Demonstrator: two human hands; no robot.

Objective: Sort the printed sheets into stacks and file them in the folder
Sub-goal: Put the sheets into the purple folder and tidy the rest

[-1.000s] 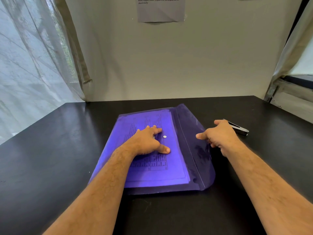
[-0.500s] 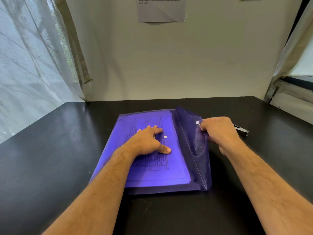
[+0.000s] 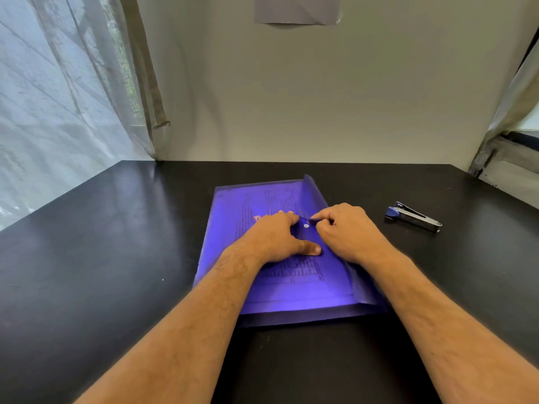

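Note:
A translucent purple folder point(image 3: 233, 205) lies flat on the black table point(image 3: 116, 243), with printed sheets point(image 3: 300, 287) showing through its cover. My left hand point(image 3: 277, 237) rests palm down on the folder, fingers spread, holding nothing. My right hand point(image 3: 341, 228) pinches the folder's flap point(image 3: 316, 193), which is folded leftward over the folder body. A small white snap button point(image 3: 306, 226) shows between the two hands. Whether the snap is fastened cannot be told.
A blue and silver stapler point(image 3: 414, 216) lies on the table to the right of the folder. A wall with a taped paper point(image 3: 297, 10) stands behind the table. Curtains hang at the left point(image 3: 73, 83) and right point(image 3: 507, 97).
My right hand took hold of the flap and swung it leftward from lying open on the table to folded over the folder. The stapler came into full view. My left hand stayed put.

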